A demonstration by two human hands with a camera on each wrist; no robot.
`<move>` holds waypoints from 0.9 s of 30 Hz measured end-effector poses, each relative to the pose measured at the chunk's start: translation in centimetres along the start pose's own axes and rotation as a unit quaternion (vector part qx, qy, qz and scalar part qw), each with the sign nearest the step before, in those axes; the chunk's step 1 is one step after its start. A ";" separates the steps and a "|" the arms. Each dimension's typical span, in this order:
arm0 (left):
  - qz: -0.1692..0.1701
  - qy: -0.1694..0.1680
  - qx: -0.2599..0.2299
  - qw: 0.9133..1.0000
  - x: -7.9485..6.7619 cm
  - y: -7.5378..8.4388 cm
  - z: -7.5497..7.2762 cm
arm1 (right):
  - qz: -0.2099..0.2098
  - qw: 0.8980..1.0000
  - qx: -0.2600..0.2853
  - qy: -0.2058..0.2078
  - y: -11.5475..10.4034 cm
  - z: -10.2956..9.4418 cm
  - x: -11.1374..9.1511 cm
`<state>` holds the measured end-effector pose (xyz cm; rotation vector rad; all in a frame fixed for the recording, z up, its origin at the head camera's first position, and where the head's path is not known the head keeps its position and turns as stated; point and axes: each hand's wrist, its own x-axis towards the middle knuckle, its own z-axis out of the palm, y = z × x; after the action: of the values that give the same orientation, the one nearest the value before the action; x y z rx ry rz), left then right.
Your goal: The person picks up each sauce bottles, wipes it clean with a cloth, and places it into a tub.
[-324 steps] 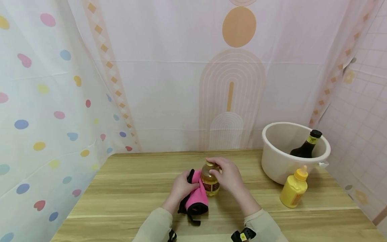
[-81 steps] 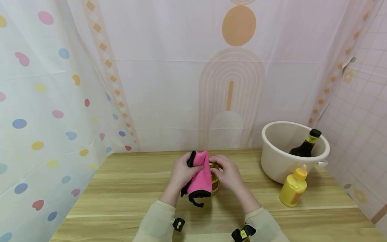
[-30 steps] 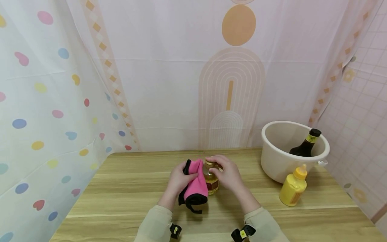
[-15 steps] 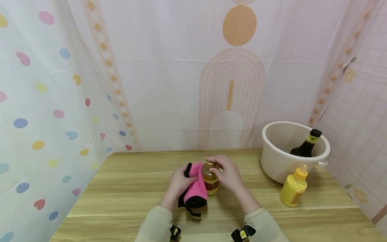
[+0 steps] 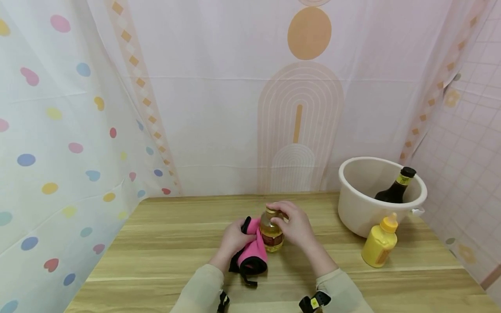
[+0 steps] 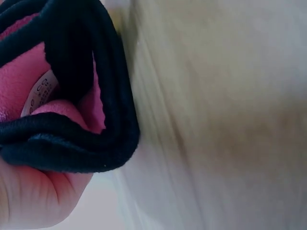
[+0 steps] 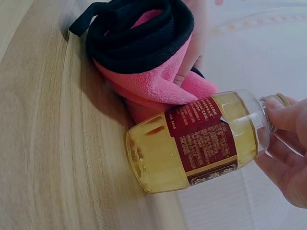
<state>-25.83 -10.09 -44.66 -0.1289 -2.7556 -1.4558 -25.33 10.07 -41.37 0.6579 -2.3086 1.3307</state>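
My left hand (image 5: 235, 239) grips a folded pink cloth with black edging (image 5: 255, 251), pressed against the left side of a clear oil bottle (image 5: 272, 237). The bottle stands on the wooden table, half turned to show a dark red label. In the right wrist view its liquid (image 7: 158, 158) is yellow. My right hand (image 5: 294, 224) holds the bottle by its neck, near the gold cap. Up close in the left wrist view, the cloth's rolled black edge (image 6: 120, 110) shows a white tag inside; most of the left fingers are hidden.
A cream bucket (image 5: 354, 213) stands at the right rear, with a dark bottle (image 5: 395, 189) leaning inside. In front of it is a yellow squeeze bottle (image 5: 380, 244). Patterned curtains (image 5: 219, 130) hang behind and at both sides of the table (image 5: 168, 243).
My left hand has brought the cloth down along the bottle, toward me, from covering its upper front 2.7 seconds ago. The right hand keeps its hold on the neck almost unmoved.
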 end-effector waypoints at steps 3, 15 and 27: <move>-0.004 -0.007 -0.006 1.000 0.0 0.0 -0.1 | -0.003 1.000 -0.001 0.001 0.0 0.0 0.0; -0.025 0.025 -0.051 0.998 0.3 -1.0 -1.0 | -0.034 0.999 -0.017 0.014 0.1 0.3 -0.3; -0.001 0.098 -0.038 0.994 -1.1 -0.7 -3.0 | 0.003 0.995 -0.097 0.033 -0.7 0.7 -0.7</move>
<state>-24.85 -12.99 -43.62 0.0159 -2.5481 -1.4878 -24.40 9.31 -41.59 0.5358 -2.3496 1.0958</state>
